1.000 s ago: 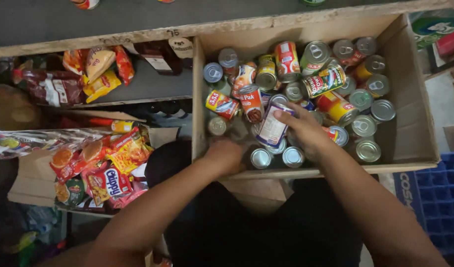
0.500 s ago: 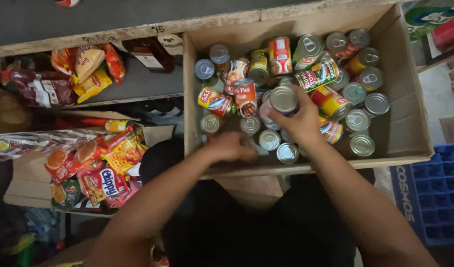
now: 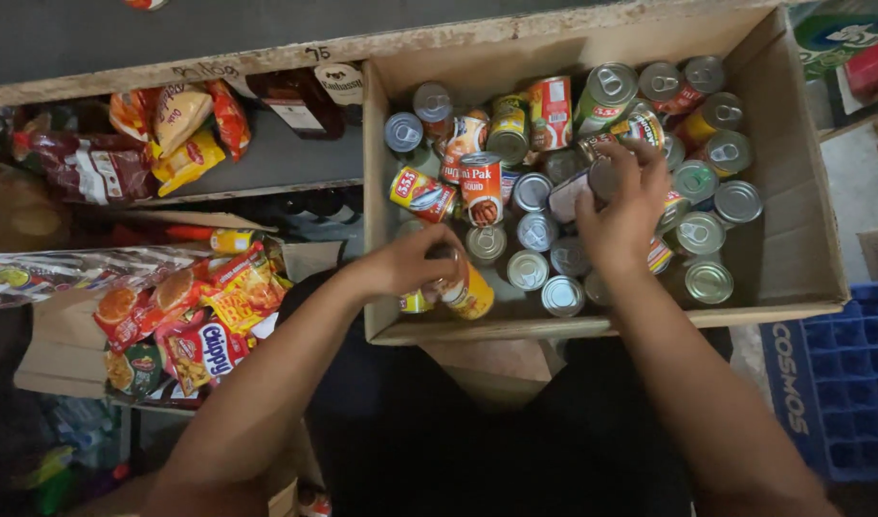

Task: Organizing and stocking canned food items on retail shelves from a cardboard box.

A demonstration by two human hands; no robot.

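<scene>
Cardboard box (image 3: 793, 230) full of cans; left hand (image 3: 410, 263) fingers curled round yellow can (image 3: 467, 292); right hand (image 3: 622, 206) fingers pinching silver can (image 3: 606, 175).

The box (image 3: 793, 239) is plain brown. Most cans (image 3: 539, 230) show silver tops; one upright can (image 3: 481, 187) is red with white. The can (image 3: 469, 292) under the left hand (image 3: 410, 263) is yellow, perhaps with red. The crate (image 3: 841, 393) is blue. Snack packs (image 3: 190, 316) are red, orange and yellow.
</scene>
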